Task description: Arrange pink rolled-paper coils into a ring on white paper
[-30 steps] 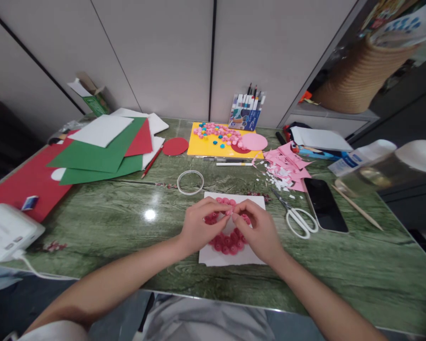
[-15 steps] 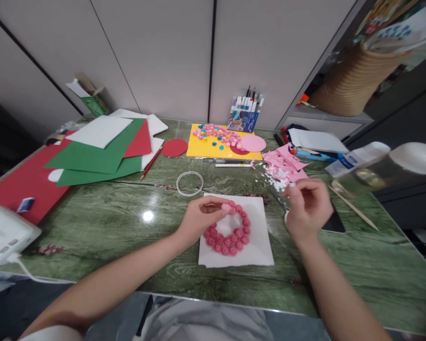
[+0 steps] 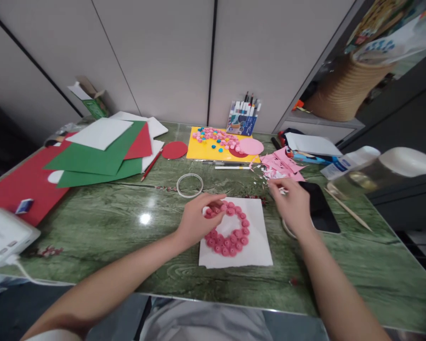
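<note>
My left hand (image 3: 200,218) reaches over the upper left of a ring of pink paper coils (image 3: 230,248). Its thumb and fingers close around a pink coil (image 3: 223,207), partly covered by the fingers. The ring lies on a white paper square (image 3: 257,222). My right hand (image 3: 291,201) is by the small white paper scraps (image 3: 261,182) and the pink paper offcuts (image 3: 280,163). Its fingers are curled together, and what they hold, if anything, is hidden. A looped handle (image 3: 287,230) shows beside the right wrist, mostly covered.
A yellow sheet (image 3: 199,151) carries several pink and blue coils. Nearby are a white ring (image 3: 190,185), a red paper disc (image 3: 174,150), a marker box (image 3: 241,124), a black phone-like slab (image 3: 321,210), a wooden stick (image 3: 348,210), a clear bottle (image 3: 372,173) and coloured sheets (image 3: 92,156).
My right hand has moved left and forward to the white scraps, uncovering the black slab. The white bit at its fingertips no longer shows there. My left hand has shifted slightly left over the ring.
</note>
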Tool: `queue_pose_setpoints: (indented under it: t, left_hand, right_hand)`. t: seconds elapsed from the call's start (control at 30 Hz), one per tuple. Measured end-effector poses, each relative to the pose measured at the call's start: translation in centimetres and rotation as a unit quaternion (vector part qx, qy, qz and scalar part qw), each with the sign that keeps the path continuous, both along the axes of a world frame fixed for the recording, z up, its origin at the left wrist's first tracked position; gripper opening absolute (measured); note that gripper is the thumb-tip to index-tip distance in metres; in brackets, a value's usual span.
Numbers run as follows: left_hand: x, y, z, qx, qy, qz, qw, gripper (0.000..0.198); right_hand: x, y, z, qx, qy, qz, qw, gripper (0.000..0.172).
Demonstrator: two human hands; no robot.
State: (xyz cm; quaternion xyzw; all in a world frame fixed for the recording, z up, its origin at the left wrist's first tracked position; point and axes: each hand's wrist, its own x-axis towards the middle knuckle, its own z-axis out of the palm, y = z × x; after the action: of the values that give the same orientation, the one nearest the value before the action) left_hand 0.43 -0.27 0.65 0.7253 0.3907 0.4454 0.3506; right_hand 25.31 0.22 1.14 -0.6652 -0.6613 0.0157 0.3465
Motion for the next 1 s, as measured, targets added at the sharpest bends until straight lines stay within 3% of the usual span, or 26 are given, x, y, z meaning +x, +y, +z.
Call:
queue_pose_setpoints:
  t: [0.1,0.17,0.37,0.6,0.87,1.0]
  left_hand:
    - [-0.2,-0.2,-0.3,0.096,0.076,0.010,0.992,0.041]
    - [-0.2,-0.2,-0.6,0.154,0.122,0.009,0.981,0.039]
    - [-0.3,-0.3,-1.4,0.303,0.181,-0.008,0.936,0.036]
    - [-0.3,-0.4,-1.6,0.314,0.182,-0.024,0.932,0.038]
    - [-0.4,-0.3,-1.9,0.343,0.174,-0.053,0.922,0.036]
    - [-0.2,-0.5,-1.6,0.324,0.158,-0.061,0.931,0.036]
  right_hand:
    - [-4.7,-2.2,1.6,-0.043,0.093,0.137,0.985,0.013]
    - [-6.9,-3.4,2.1,-0.063,0.111,0.181,0.975,0.009]
    - [-8.2,-4.1,1.9,-0.117,0.111,0.176,0.971,0.009]
    - [-8.2,-4.1,1.8,-0.120,0.104,0.173,0.972,0.007]
    - [-7.6,-3.9,1.9,-0.197,0.118,0.183,0.956,0.008]
    - [-7.1,-3.5,2.1,-0.216,0.144,0.176,0.950,0.008]
